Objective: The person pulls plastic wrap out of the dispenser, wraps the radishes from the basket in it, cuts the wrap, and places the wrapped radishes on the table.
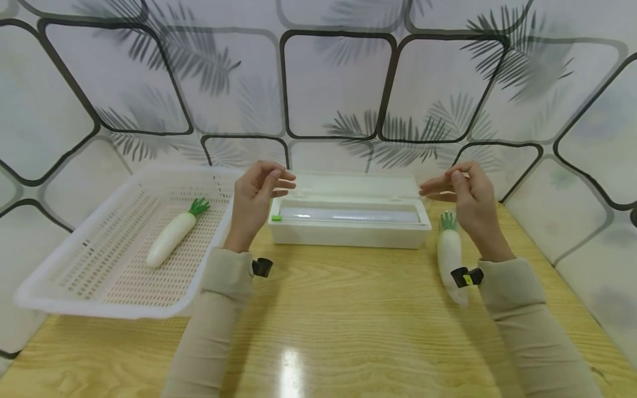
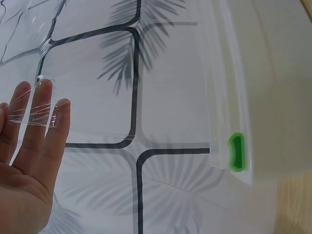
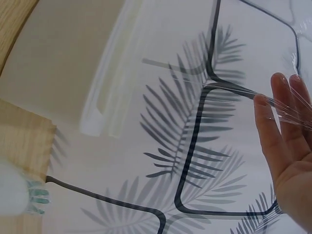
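Observation:
A sheet of clear cling film [image 2: 34,116] stretches between my two hands above a white cling film dispenser [image 1: 348,236]. My left hand [image 1: 255,199] pinches one side of the film between thumb and fingers, by the dispenser's left end. At the other end, my right hand [image 1: 474,202] pinches the opposite side, where the film [image 3: 287,114] gathers in creases over the fingers. The dispenser's lid [image 1: 355,186] stands raised at the back, and a green slider [image 2: 237,152] sits at its left end. Below the right hand lies a white radish [image 1: 449,251], apparently wrapped in film.
To the left, a white plastic basket [image 1: 99,307] holds another white radish [image 1: 171,239] with short green stems. The wooden table [image 1: 343,315] reaches a patterned wall [image 1: 338,83] behind the dispenser. A black wrist strap [image 1: 262,267] sits on the left sleeve.

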